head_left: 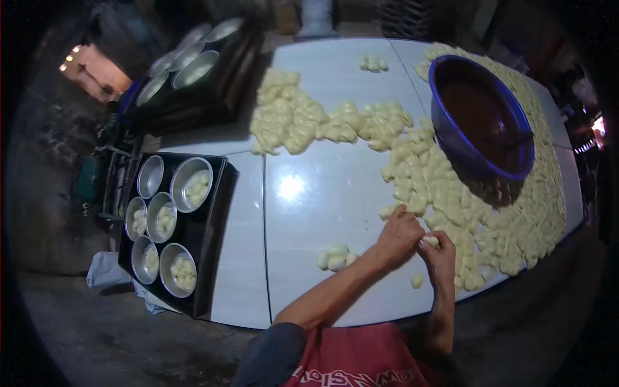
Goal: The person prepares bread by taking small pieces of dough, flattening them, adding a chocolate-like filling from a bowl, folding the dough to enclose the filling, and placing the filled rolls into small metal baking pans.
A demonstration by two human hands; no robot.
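Observation:
Pale yellow dough pieces (445,187) cover the right of the white table, packed side by side. My left hand (401,233) is at their near left edge, with its curled fingers pressed onto the dough there. Close beside it, my right hand (441,257) is closed around a small lump of dough (430,241), partly hidden by the fingers. A single dough ball (417,280) lies just left of my right wrist. Next to my left forearm sits a small cluster of dough balls (336,257).
A blue basin (477,161) of brown contents stands among the dough. At left, a black tray (216,238) holds round metal tins (178,271), several with dough balls inside; another tray of tins (196,68) is behind it. More dough (290,116) spreads across the table's far middle.

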